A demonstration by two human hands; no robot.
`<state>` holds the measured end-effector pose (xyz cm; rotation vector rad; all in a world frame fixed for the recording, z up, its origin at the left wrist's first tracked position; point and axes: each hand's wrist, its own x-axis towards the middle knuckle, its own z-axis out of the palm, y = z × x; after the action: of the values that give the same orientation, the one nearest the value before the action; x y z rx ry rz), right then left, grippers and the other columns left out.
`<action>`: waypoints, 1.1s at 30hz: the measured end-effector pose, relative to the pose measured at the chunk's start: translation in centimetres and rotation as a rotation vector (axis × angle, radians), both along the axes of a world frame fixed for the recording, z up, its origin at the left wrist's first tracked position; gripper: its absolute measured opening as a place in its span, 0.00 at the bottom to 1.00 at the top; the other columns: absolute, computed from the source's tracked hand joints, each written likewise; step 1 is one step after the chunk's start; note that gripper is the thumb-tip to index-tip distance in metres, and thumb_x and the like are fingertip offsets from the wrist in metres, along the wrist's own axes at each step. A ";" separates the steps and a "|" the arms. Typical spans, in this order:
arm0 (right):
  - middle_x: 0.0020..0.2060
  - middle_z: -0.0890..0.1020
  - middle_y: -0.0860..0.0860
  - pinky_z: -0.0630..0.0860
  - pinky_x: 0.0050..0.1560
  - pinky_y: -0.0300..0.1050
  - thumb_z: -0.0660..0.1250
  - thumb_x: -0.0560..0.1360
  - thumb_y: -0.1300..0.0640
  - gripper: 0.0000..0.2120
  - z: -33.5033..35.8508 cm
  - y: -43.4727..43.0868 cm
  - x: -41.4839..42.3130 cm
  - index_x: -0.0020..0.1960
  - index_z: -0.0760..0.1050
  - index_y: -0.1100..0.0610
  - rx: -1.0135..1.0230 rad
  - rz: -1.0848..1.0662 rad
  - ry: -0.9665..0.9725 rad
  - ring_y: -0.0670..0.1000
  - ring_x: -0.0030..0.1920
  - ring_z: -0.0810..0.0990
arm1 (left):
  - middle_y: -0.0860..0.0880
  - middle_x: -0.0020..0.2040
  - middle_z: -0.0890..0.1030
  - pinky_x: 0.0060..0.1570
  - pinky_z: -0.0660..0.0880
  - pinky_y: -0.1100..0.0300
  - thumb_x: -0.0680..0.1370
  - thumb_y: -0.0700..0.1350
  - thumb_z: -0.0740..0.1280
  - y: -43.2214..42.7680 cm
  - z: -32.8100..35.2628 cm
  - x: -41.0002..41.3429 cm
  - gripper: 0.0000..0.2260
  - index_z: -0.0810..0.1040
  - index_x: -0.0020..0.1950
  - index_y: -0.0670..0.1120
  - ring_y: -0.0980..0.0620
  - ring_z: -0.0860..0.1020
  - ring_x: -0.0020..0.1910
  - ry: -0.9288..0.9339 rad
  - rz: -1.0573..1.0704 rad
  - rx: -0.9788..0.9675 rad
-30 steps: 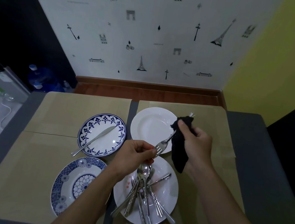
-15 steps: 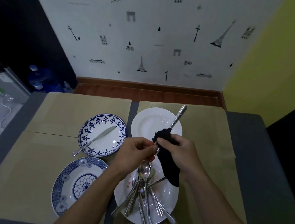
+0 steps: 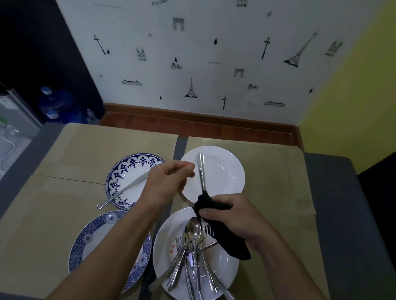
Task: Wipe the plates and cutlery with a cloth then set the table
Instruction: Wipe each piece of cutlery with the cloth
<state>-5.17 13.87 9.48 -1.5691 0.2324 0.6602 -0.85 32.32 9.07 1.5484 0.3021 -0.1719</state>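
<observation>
Now the fork hangs on one sure grip.
The right hand clamps the black cloth round the fork near its tines, handle poking up over the far white plate; the left hand sits curled beside the handle, contact unclear. A loose pinch through cloth could drop the fork onto the cutlery pile below. The cloth hides the fork's neck.

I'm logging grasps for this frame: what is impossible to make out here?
Head view:
- Whether the left hand touches the fork handle: fingertips end right beside it.
- Fork's neck: wrapped in the black cloth the right hand grips.
- Centre of the near patterned plate: covered by the left forearm.
- Count of the piled cutlery: pieces overlap.
</observation>
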 end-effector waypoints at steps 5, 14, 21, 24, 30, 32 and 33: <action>0.43 0.88 0.56 0.79 0.38 0.41 0.75 0.76 0.62 0.08 -0.1 -0.5 -0.4 0.55 0.87 0.57 -0.024 0.081 -0.002 0.49 0.36 0.83 | 0.46 0.44 0.85 0.39 0.76 0.60 0.78 0.44 0.72 1.0 -0.1 1.0 0.07 0.82 0.54 0.42 0.53 0.80 0.39 0.062 -0.051 0.051; 0.43 0.87 0.59 0.83 0.41 0.46 0.76 0.75 0.62 0.07 0.0 -0.8 0.3 0.53 0.86 0.60 0.010 0.019 0.031 0.53 0.38 0.84 | 0.43 0.42 0.85 0.45 0.78 0.55 0.76 0.41 0.74 0.4 -0.5 0.7 0.05 0.85 0.43 0.39 0.48 0.79 0.40 0.102 0.046 -0.141; 0.42 0.86 0.62 0.84 0.40 0.50 0.77 0.74 0.63 0.07 -0.8 -1.3 0.8 0.50 0.84 0.64 0.140 -0.527 0.007 0.57 0.35 0.85 | 0.46 0.41 0.85 0.46 0.82 0.62 0.75 0.36 0.73 1.7 0.4 0.5 0.03 0.83 0.47 0.38 0.51 0.84 0.41 0.090 0.233 -0.324; 0.40 0.88 0.57 0.85 0.45 0.53 0.78 0.73 0.60 0.05 -1.0 -1.1 1.5 0.48 0.85 0.59 0.156 -0.786 -0.046 0.56 0.38 0.86 | 0.40 0.43 0.86 0.47 0.83 0.59 0.73 0.35 0.74 1.2 0.4 -0.3 0.07 0.82 0.50 0.36 0.47 0.85 0.42 0.133 0.178 -0.306; 0.37 0.87 0.51 0.85 0.43 0.49 0.77 0.75 0.58 0.02 -0.2 -0.8 2.4 0.45 0.85 0.52 0.176 -0.935 -0.122 0.53 0.38 0.86 | 0.40 0.41 0.86 0.42 0.81 0.60 0.73 0.37 0.76 0.0 -0.8 -2.0 0.10 0.84 0.53 0.38 0.46 0.84 0.39 0.149 -0.125 -0.081; 0.37 0.87 0.51 0.84 0.38 0.46 0.77 0.75 0.59 0.02 -0.2 -0.4 2.3 0.47 0.85 0.53 0.185 -0.891 -0.117 0.50 0.35 0.85 | 0.41 0.39 0.85 0.42 0.80 0.60 0.76 0.38 0.74 -0.4 -1.1 -2.3 0.06 0.85 0.52 0.39 0.49 0.83 0.38 0.118 -0.185 -0.077; 0.37 0.87 0.51 0.84 0.37 0.45 0.77 0.75 0.59 0.03 -0.2 0.0 2.1 0.48 0.85 0.55 0.199 -0.854 -0.106 0.50 0.34 0.86 | 0.43 0.38 0.85 0.41 0.79 0.61 0.77 0.38 0.73 -0.6 -1.1 -2.4 0.05 0.86 0.51 0.39 0.50 0.82 0.37 0.103 -0.199 -0.082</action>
<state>-3.06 13.87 9.25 -1.1549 0.6848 -0.0701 -3.24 31.76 8.02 1.4898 0.2181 -0.4163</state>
